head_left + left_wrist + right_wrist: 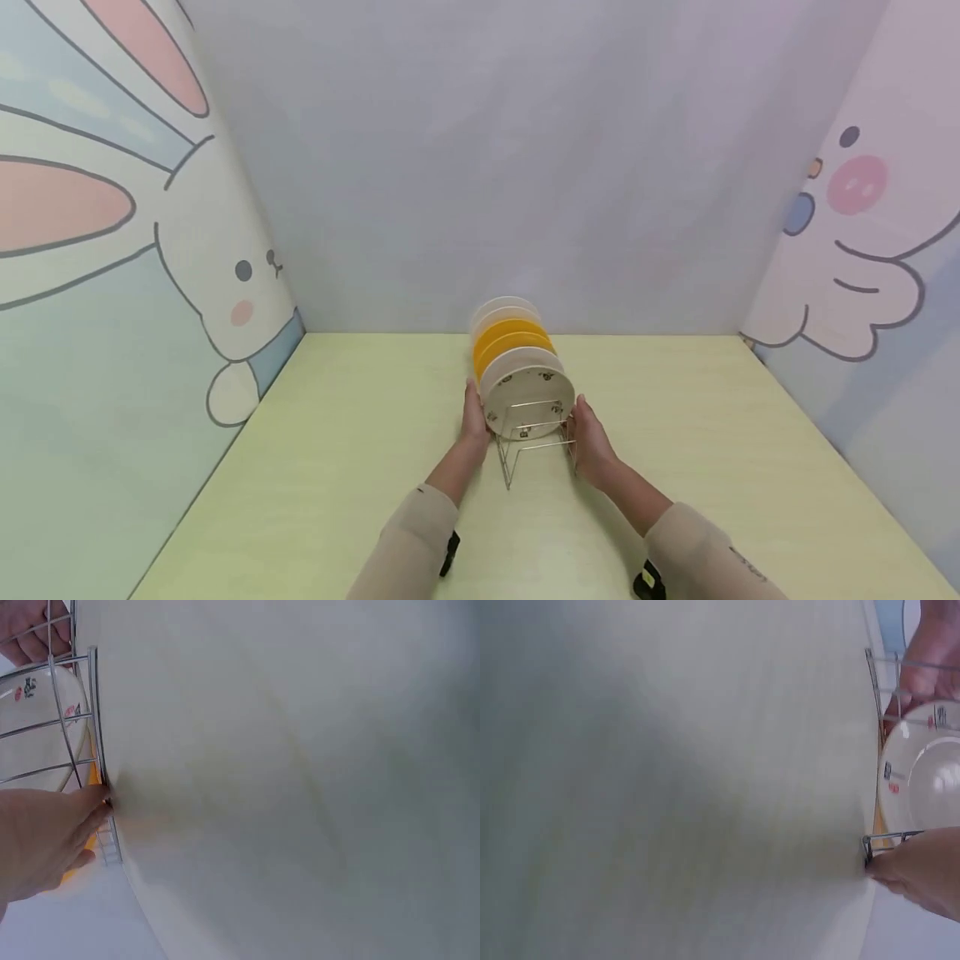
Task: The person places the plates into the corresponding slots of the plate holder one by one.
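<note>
A metal wire plate rack [517,454] stands on the table, holding several plates upright in a row. The front plate [531,387] is white with small printed figures around its rim. Behind it come another white plate [517,357], yellow plates [513,325] and pale plates [504,302] at the back. My left hand [474,421] holds the rack's left side, its fingers [86,814] at the bottom wire in the left wrist view. On the opposite side, my right hand [592,442] grips the rack low down, fingers [889,868] at the bottom rail. The plates partly hide the far fingers.
The pale green table [360,383] extends to both sides of the rack. A grey back wall [525,167] rises close behind the last plates. Side walls with cartoon animals [217,275] border the table at left and right.
</note>
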`<state>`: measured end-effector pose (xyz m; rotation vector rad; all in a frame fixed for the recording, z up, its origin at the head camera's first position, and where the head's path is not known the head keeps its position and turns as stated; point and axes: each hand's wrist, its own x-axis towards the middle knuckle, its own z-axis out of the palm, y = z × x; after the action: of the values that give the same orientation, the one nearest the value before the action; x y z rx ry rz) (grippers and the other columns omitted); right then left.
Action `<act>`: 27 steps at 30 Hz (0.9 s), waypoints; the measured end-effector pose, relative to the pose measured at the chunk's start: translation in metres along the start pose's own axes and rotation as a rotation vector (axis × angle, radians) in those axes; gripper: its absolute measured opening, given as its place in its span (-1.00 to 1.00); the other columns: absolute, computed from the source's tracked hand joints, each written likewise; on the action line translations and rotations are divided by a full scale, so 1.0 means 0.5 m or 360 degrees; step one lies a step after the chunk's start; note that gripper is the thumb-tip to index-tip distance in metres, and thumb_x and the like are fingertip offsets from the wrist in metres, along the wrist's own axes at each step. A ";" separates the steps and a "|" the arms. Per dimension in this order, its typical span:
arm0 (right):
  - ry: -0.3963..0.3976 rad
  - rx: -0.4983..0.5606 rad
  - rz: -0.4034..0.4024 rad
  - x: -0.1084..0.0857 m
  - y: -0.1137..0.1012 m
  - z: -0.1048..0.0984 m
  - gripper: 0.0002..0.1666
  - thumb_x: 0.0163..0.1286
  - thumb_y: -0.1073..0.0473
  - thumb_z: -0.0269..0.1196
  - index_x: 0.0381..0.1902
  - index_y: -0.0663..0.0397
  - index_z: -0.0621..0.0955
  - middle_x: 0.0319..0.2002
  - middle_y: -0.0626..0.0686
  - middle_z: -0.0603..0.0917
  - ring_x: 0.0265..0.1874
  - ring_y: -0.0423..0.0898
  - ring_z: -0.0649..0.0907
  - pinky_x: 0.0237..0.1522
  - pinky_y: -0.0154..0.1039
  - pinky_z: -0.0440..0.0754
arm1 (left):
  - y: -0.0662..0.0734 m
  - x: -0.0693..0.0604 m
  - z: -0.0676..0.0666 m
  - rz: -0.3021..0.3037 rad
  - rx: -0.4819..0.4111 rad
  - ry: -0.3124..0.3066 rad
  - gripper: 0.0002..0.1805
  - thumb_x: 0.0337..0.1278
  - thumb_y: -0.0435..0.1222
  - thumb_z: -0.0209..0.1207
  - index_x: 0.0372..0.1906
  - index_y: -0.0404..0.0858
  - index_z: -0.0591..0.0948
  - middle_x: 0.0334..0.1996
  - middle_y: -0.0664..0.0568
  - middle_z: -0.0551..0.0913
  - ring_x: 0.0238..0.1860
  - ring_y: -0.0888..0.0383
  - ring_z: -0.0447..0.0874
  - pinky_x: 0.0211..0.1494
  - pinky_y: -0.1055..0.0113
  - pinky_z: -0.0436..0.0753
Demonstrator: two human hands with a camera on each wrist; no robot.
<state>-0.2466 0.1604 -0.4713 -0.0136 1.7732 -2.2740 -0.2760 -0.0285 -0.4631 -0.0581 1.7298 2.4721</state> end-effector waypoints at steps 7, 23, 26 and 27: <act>0.0043 0.0119 -0.0065 -0.010 0.003 0.020 -0.17 0.47 -0.27 -0.50 0.45 0.20 -0.16 0.42 0.29 -0.15 0.37 0.19 -0.21 0.31 0.08 -0.36 | 0.008 0.000 -0.013 0.0040 0.0204 -0.0018 -0.16 0.26 0.29 -0.59 0.24 -0.18 0.38 0.15 -0.09 0.44 0.22 -0.01 0.29 0.31 0.04 0.15; 0.0229 0.0064 -0.0163 0.004 0.005 0.031 -0.20 0.47 -0.26 -0.48 0.46 0.11 -0.12 0.45 0.14 -0.12 0.39 0.11 -0.15 0.35 -0.01 -0.22 | 0.001 -0.020 -0.006 0.0105 0.0184 -0.0183 -0.25 0.30 0.24 -0.58 0.27 -0.09 0.34 0.18 0.00 0.43 0.23 0.04 0.28 0.31 0.03 0.13; 0.0241 0.0124 -0.0179 0.000 0.008 0.038 -0.25 0.49 -0.21 -0.47 0.46 0.10 -0.11 0.45 0.10 -0.13 0.39 0.07 -0.15 0.35 -0.04 -0.22 | 0.003 -0.017 -0.009 0.0070 0.0128 -0.0223 -0.23 0.30 0.24 -0.59 0.30 -0.13 0.31 0.23 -0.06 0.38 0.28 -0.02 0.22 0.33 0.00 0.09; 0.0233 0.0139 -0.0188 -0.002 0.009 0.040 -0.26 0.50 -0.20 -0.47 0.47 0.10 -0.11 0.45 0.09 -0.14 0.40 0.05 -0.16 0.35 -0.05 -0.22 | 0.002 -0.018 -0.010 0.0045 0.0122 -0.0217 -0.22 0.30 0.24 -0.59 0.33 -0.14 0.28 0.27 -0.09 0.33 0.31 -0.06 0.16 0.34 -0.02 0.05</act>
<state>-0.2416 0.1406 -0.4703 0.0678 1.7846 -2.4929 -0.2674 -0.0344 -0.4631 0.1394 1.7775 2.3651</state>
